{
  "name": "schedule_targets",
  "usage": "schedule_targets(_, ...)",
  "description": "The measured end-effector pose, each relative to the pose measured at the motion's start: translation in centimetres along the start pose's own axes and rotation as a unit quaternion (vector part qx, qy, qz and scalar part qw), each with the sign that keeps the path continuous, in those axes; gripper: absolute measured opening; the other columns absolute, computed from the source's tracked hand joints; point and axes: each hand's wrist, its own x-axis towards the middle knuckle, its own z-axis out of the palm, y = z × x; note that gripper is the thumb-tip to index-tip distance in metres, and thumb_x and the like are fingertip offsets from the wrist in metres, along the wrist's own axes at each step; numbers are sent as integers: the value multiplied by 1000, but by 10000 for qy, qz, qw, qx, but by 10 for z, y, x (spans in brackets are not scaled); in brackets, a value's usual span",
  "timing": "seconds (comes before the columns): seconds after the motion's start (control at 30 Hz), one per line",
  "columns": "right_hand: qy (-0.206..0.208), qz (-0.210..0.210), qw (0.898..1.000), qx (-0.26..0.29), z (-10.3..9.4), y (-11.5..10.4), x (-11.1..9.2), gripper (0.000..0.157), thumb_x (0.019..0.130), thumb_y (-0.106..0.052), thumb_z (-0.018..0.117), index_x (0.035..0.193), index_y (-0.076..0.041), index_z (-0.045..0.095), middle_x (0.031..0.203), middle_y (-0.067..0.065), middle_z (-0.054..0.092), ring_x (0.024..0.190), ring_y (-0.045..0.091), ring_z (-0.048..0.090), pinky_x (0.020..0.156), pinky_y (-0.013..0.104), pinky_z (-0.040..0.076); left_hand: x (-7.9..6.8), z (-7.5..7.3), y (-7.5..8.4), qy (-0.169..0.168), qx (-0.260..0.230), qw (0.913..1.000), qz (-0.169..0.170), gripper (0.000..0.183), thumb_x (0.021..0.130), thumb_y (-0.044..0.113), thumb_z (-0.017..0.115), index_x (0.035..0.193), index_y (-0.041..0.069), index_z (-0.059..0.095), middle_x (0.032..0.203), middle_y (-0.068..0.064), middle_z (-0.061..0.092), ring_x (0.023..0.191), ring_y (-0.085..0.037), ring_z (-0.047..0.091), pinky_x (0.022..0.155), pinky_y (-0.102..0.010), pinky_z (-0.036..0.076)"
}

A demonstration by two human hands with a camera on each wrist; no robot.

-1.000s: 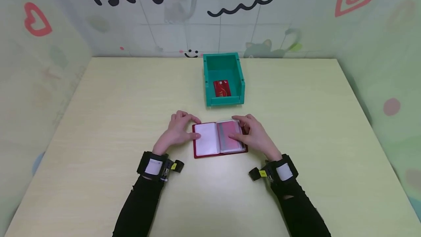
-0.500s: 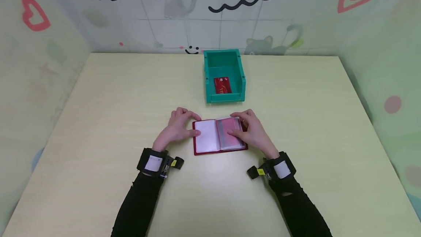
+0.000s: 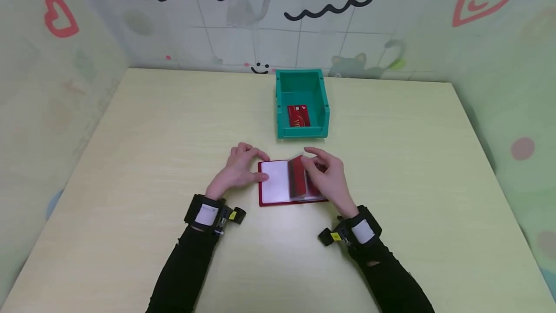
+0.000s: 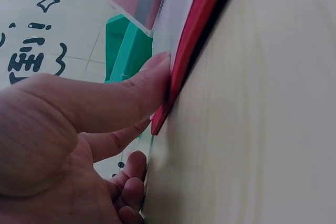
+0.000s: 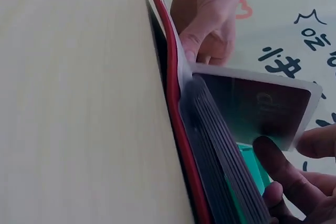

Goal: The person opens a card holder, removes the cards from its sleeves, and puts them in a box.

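A red-covered card holder (image 3: 274,183) lies spread open on the table, its white inner left side facing up. My left hand (image 3: 236,169) grips its upper left corner, thumb over the inner side and index finger along the edge, as the left wrist view shows too. A clear sleeve page (image 3: 298,177) with a dark red card in it stands lifted from the right half. My right hand (image 3: 328,174) pinches this page's outer edge between thumb and fingers. In the right wrist view, a thick stack of sleeve pages (image 5: 223,156) fans beneath the raised one.
Beyond the card holder stands a green bin (image 3: 302,132) with a red card (image 3: 298,117) lying in it. Patterned panels (image 3: 278,45) rise behind the table (image 3: 173,120) and along both sides.
My right hand has moved slightly left and lifted a sleeve page; the pink page that lay on top has given way to a dark red one. My left hand keeps its grip.
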Motion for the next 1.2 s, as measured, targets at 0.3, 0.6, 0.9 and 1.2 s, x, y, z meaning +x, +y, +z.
schedule_targets(0.3, 85, -338, 9992, 213, 15, 15, 3, 24, 102, -25, 60, 104, -4, 72, 94, 16, 72, 81, 12, 59, 73, 24, 46, -1, -3, 3, 100, 59, 9999, 3, 44, 86, 19, 79, 122, 8, 57, 138, -24, 41, 130, -41, 33, 108, -56, 37)
schedule_targets(0.6, -311, -1191, 9908, -565, 18, 22, -1, 24, 103, -18, 54, 101, -6, 75, 92, 10, 74, 89, 23, 54, 87, 36, 33, -12, 9, 14, 133, 30, 9957, 917, 18, 90, 4, 71, 108, 7, 72, 114, -14, 61, 107, -30, 51, 94, -41, 47)
schedule_targets(0.9, -519, -1657, 9712, -1631, 23, 21, -5, 22, 86, -25, 80, 103, -12, 77, 96, 5, 66, 92, 20, 49, 89, 42, 34, -21, 16, 1, 245, -1225, 9905, 579, 41, 107, 37, 48, 118, 6, 72, 107, -12, 73, 93, -20, 59, 83, -29, 47)
schedule_targets(1.2, -296, -1399, 9596, -2425, 28, 13, -12, 37, 84, -38, 81, 110, -12, 74, 99, 6, 59, 101, 24, 48, 90, 45, 35, -31, 23, -3, 216, -1667, 9855, -241, 26, 97, 28, 67, 98, 2, 73, 63, -1, 65, 48, -11, 51, 50, -22, 36)
